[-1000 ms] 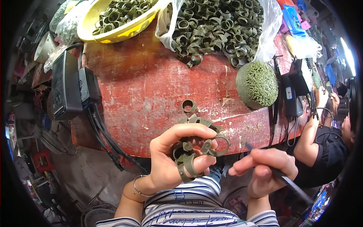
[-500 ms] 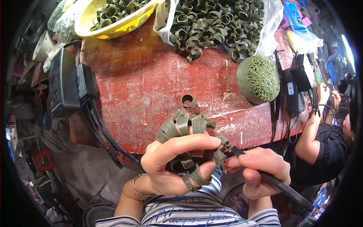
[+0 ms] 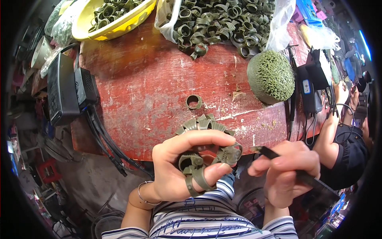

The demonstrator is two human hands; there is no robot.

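My left hand (image 3: 171,161) pinches an olive-green plastic ring (image 3: 230,154) between thumb and forefinger, at the table's near edge. More such rings (image 3: 205,122) sit over its other fingers, and one ring (image 3: 199,179) circles the thumb. To the right, my right hand (image 3: 284,171) is closed around a slim black bar-shaped tool (image 3: 318,184) with a slanted tip. That tip points toward the pinched ring, with a small gap between them. A single loose ring (image 3: 194,102) lies on the red table just beyond my left hand.
A heap of rings (image 3: 223,24) spills from a clear plastic bag (image 3: 167,22) at the back, beside a yellow basin (image 3: 119,28). A rough green round block (image 3: 272,77) stands right. Black boxes (image 3: 63,89) with cables (image 3: 105,137) flank the worn red table (image 3: 151,79). Another person's arm (image 3: 329,133) shows far right.
My right hand has drawn away rightward with the tool, so its tip has left the pinched ring. The left hand still pinches the ring, slightly turned. The whole view has shifted a little.
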